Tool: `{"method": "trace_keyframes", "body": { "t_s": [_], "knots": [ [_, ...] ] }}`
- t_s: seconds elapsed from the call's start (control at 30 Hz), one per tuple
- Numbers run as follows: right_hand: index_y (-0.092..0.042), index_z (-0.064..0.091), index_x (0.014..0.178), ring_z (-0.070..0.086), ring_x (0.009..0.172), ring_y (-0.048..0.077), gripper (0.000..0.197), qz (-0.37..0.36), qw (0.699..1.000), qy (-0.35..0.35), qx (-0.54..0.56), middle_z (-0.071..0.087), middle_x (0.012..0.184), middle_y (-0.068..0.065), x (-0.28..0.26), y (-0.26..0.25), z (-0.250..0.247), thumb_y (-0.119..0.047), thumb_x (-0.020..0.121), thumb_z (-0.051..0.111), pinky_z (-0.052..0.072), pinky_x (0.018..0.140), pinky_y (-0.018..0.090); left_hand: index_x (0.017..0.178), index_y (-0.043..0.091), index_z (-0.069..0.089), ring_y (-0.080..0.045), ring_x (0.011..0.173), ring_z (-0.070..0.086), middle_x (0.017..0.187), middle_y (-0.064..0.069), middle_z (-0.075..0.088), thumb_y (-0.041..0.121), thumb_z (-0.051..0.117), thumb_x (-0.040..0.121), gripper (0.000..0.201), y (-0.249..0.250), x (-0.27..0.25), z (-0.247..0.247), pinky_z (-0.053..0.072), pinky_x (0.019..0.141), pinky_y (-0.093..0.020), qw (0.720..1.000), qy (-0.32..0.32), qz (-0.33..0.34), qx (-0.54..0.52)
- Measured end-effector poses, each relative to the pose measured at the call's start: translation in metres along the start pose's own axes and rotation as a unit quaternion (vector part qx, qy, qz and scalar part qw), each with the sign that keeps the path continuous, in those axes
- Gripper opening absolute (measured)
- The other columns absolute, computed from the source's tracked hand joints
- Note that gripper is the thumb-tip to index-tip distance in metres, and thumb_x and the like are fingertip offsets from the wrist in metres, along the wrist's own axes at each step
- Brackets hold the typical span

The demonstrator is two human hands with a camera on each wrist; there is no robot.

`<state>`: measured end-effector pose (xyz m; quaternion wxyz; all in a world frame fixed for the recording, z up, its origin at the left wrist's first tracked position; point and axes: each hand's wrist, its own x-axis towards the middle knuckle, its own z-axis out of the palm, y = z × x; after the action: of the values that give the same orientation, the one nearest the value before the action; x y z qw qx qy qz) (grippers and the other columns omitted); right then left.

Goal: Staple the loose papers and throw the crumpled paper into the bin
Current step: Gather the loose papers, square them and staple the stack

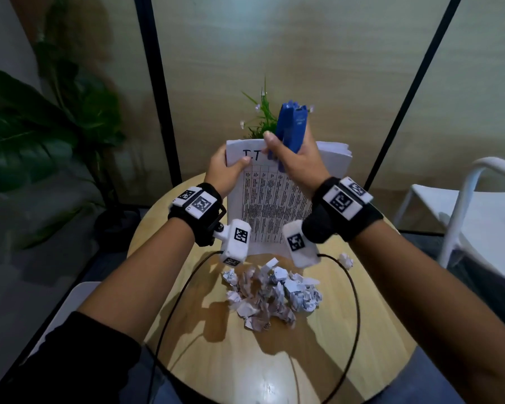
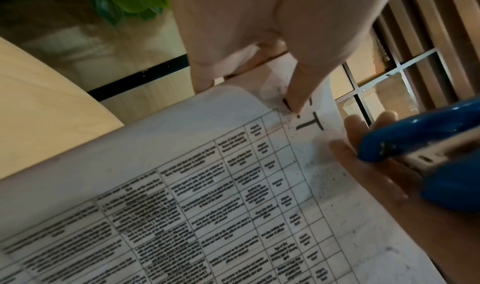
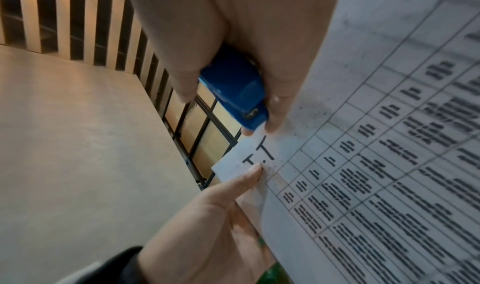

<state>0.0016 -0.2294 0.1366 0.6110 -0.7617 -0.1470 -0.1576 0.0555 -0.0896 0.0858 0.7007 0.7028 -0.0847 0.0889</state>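
Note:
A stack of printed papers (image 1: 271, 205) with a table and a handwritten "T.T" is held upright above the round wooden table (image 1: 333, 330). My left hand (image 1: 226, 167) pinches the stack's top left corner, thumb on the front sheet (image 2: 233, 186). My right hand (image 1: 295, 158) grips a blue stapler (image 1: 290, 129), whose nose sits over the papers' top edge beside the "T.T". In the right wrist view the stapler (image 3: 236, 91) points at the corner of the papers (image 3: 389, 165). Several crumpled paper balls (image 1: 271, 293) lie in a pile on the table below my wrists.
One more crumpled ball (image 1: 346, 260) lies apart at the right. A small green plant (image 1: 263, 118) stands behind the papers. A white chair (image 1: 478, 211) is at the right, a large leafy plant (image 1: 35, 132) at the left. No bin shows in any view.

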Motion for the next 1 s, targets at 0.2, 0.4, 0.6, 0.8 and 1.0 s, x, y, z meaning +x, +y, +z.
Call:
{"method": "trace_keyframes", "body": {
  "t_s": [0.2, 0.4, 0.6, 0.8, 1.0],
  "knots": [
    [-0.009, 0.038, 0.109, 0.056, 0.074, 0.022, 0.054, -0.077, 0.994, 0.07, -0.028, 0.053, 0.086, 0.016, 0.017, 0.006, 0.02, -0.043, 0.077, 0.065, 0.051, 0.072, 0.03, 0.123, 0.0, 0.051, -0.007, 0.082, 0.06, 0.093, 0.003, 0.061, 0.004, 0.056, 0.09, 0.033, -0.001, -0.003, -0.004, 0.052, 0.076, -0.021, 1.0, -0.026, 0.003, -0.015],
    [-0.002, 0.048, 0.107, 0.057, 0.077, 0.023, 0.033, -0.192, 0.971, 0.063, -0.131, 0.059, 0.093, 0.01, 0.019, 0.01, 0.028, -0.017, 0.084, 0.066, 0.046, 0.067, 0.027, 0.115, 0.007, 0.053, -0.012, 0.088, 0.06, 0.098, -0.003, 0.063, 0.003, 0.057, 0.09, 0.026, -0.001, -0.003, -0.008, 0.051, 0.084, -0.032, 0.998, -0.065, 0.0, -0.011],
    [-0.001, 0.05, 0.107, 0.048, 0.066, 0.014, 0.034, -0.204, 0.942, 0.082, -0.251, 0.054, 0.085, -0.003, 0.029, 0.01, 0.015, -0.03, 0.089, 0.058, 0.03, 0.056, 0.005, 0.124, 0.002, 0.046, -0.025, 0.102, 0.056, 0.109, -0.013, 0.058, -0.002, 0.058, 0.087, 0.039, -0.001, -0.005, -0.01, 0.047, 0.094, -0.043, 0.997, -0.073, -0.008, -0.017],
    [-0.004, 0.051, 0.097, 0.054, 0.06, 0.028, 0.034, -0.188, 0.923, 0.06, -0.331, 0.056, 0.069, 0.004, 0.032, 0.014, 0.026, -0.036, 0.088, 0.055, 0.037, 0.053, 0.031, 0.126, -0.002, 0.043, -0.022, 0.102, 0.057, 0.111, -0.014, 0.058, -0.005, 0.058, 0.087, 0.042, 0.0, -0.009, -0.004, 0.048, 0.09, -0.038, 0.993, -0.104, -0.038, -0.034],
    [-0.004, 0.051, 0.092, 0.048, 0.057, 0.027, 0.033, -0.197, 0.931, 0.046, -0.305, 0.053, 0.067, 0.005, 0.03, 0.008, 0.054, -0.033, 0.078, 0.055, 0.039, 0.053, 0.032, 0.083, 0.012, 0.047, -0.007, 0.06, 0.057, 0.074, -0.004, 0.045, 0.003, 0.017, 0.101, 0.035, 0.025, -0.017, 0.01, 0.05, 0.052, -0.014, 0.991, -0.026, -0.038, -0.125]
  ]
}}
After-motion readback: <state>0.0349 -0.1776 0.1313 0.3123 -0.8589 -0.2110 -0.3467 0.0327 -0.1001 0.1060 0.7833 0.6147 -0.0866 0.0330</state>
